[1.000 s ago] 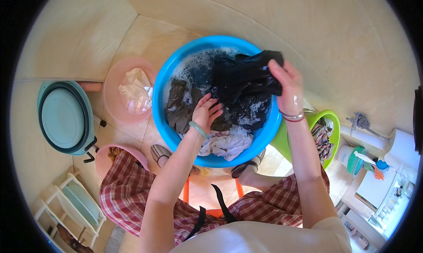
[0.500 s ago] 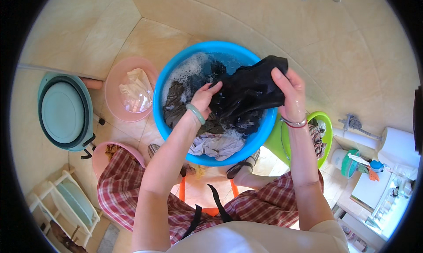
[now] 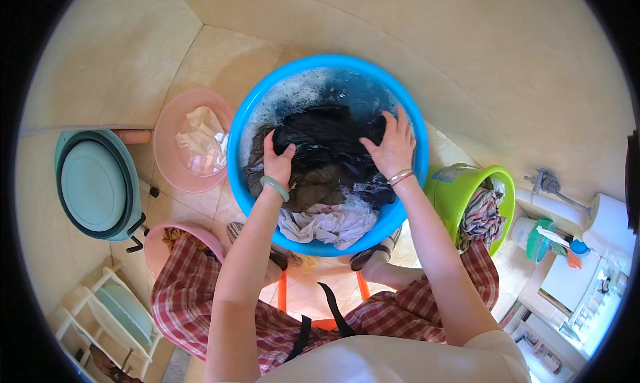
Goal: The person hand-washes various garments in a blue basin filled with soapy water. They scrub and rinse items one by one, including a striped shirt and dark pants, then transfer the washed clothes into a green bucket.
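A big blue basin (image 3: pixel 235 183) of sudsy water holds soaking laundry. Spread in its middle is a wet black garment (image 3: pixel 327 140), partly under the water. My left hand (image 3: pixel 278 162), with a pale green bangle, is at the garment's left edge, thumb and fingers apart. At its right side is my right hand (image 3: pixel 393 146), fingers spread, wearing a bracelet. Neither hand grips the cloth; whether the fingertips touch it I cannot tell. An olive-brown cloth (image 3: pixel 313 188) lies nearer me, and a pale lilac-white cloth (image 3: pixel 330 224) rests against the near rim.
Left of the basin stand a pink basin (image 3: pixel 168 150) with white cloth and another pink basin (image 3: pixel 157 246). A teal folding tub (image 3: pixel 97 176) is farther left. To the right is a green bucket (image 3: pixel 448 206) with striped cloth (image 3: pixel 481 216). An orange stool (image 3: pixel 283 290) is under me.
The black garment, held up by both hands before, has come down into the basin and lies spread in the water. Both hands have let go, and the right moved down and left.
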A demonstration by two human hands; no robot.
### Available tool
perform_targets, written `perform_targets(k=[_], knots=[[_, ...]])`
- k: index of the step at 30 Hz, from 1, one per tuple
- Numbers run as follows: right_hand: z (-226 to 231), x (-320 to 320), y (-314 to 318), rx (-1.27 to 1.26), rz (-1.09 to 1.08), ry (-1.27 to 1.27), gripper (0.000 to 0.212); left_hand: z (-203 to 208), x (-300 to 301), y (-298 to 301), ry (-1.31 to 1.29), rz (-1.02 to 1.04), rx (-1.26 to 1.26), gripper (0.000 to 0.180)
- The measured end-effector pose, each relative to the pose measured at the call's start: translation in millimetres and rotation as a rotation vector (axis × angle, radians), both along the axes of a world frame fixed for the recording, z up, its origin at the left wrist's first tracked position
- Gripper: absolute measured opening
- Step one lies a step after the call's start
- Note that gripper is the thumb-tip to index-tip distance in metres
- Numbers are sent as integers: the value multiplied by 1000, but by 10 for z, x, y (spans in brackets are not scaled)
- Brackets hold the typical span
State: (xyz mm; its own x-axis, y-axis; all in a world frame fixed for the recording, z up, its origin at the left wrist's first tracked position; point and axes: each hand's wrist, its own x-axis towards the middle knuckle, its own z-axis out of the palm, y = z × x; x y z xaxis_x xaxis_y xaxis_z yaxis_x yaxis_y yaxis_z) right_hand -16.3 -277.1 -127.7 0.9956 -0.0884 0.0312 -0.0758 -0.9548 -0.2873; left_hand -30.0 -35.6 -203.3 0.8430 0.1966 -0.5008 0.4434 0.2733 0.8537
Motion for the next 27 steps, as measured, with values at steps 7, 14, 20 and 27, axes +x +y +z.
perform_targets(k=[7, 14, 20, 27], knots=[[-660, 69, 731, -126, 286, 138, 57, -191, 53, -16, 171, 78, -70, 54], [-1437, 312, 597, 90, -6, 222, 43, 169, 204, -224, 277, -97, -272, 53], [191, 66, 884, 644, 317, -66, 19, 101, 318, -107, 234, -48, -816, 56], [1000, -464, 1095, 346, 698, -149, 24, 782, 336, -367, 29, -130, -1030, 45]])
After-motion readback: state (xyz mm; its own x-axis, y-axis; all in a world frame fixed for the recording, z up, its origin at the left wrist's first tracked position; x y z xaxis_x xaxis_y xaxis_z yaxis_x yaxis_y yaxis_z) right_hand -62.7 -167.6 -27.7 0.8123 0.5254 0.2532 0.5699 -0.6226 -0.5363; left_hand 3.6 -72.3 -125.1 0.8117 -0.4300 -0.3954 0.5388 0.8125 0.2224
